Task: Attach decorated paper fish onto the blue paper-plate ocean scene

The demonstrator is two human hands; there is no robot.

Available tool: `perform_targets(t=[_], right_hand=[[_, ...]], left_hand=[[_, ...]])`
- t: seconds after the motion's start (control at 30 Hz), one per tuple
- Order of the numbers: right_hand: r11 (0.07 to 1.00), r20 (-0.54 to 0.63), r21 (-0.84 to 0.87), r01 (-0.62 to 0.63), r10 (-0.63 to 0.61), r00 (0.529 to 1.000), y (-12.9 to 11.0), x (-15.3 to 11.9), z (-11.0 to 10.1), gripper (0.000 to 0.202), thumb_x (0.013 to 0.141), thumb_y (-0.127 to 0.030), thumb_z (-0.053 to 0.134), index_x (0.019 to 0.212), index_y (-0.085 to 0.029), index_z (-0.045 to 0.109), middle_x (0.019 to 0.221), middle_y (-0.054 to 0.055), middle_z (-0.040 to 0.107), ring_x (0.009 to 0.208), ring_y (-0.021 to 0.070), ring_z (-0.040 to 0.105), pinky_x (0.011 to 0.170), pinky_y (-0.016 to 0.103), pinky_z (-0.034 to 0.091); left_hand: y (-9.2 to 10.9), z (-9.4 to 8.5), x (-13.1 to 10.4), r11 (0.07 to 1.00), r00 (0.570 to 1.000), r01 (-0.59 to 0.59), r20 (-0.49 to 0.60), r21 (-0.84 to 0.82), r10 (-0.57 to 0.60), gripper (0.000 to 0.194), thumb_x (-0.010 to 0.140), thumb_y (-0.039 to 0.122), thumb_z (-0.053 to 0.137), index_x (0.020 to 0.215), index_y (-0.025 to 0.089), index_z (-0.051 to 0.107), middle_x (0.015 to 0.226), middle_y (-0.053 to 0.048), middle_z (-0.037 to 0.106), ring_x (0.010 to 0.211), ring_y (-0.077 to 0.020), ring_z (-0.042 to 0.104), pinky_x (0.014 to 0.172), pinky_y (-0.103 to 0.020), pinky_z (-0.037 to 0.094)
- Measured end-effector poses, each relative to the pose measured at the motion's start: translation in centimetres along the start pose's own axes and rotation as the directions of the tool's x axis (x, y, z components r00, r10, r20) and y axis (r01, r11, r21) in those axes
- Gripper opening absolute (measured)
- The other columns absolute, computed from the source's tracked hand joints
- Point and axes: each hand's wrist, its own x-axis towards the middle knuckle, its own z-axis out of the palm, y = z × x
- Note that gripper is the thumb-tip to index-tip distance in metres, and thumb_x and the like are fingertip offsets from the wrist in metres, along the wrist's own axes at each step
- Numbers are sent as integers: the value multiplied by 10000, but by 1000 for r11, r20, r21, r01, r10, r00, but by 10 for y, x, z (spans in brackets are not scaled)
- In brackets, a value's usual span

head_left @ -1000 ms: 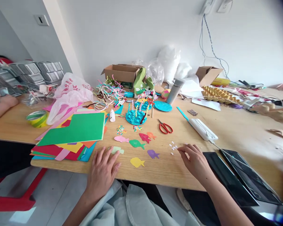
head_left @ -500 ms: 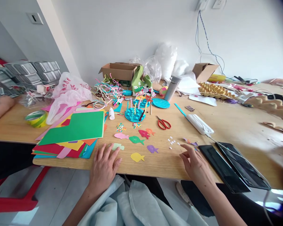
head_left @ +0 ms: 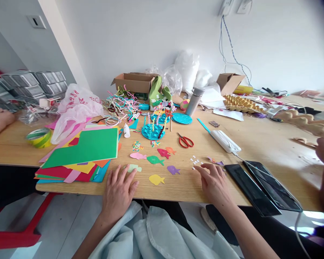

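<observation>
My left hand lies flat on the table edge with fingers spread. Its fingertips rest at a pale green paper fish, partly covering it. My right hand is over the table with its index finger stretched to several small white paper bits; whether it touches one I cannot tell. Between my hands lie paper fish: yellow, purple, green, pink, red and orange. Two clusters of colourful dots lie behind them.
Red-handled scissors, a white glue bottle and a blue craft with twisted stems stand farther back. Coloured paper is stacked left. Two phones and a white power strip lie right. Other people's hands show at both sides.
My right hand has moved left to the white paper bits, its index finger reaching out. My left hand stays in place. The view has shifted slightly.
</observation>
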Motion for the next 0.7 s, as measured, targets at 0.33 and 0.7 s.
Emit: perform_targets(t=[0.33, 0.7], right_hand=[[985, -86, 170, -30, 45, 995, 1, 4, 9, 136, 900, -223, 483, 933, -234, 615, 926, 63, 615, 894, 239, 512, 794, 412, 427], [982, -364, 170, -86, 143, 920, -22, -2, 6, 59, 873, -265, 560, 851, -219, 530, 875, 72, 595, 821, 235, 536, 775, 414, 415]], left_hand=[[2, -2, 0, 1000, 1000, 10, 9, 0, -10, 395, 923, 393, 471, 1302, 311, 548, 1368, -20, 535, 1279, -318, 417, 1025, -518, 387], [4, -3, -1, 1000, 999, 24, -33, 7, -24, 410, 922, 391, 480, 1315, 288, 531, 1370, -32, 538, 1287, -299, 425, 1025, -495, 399]])
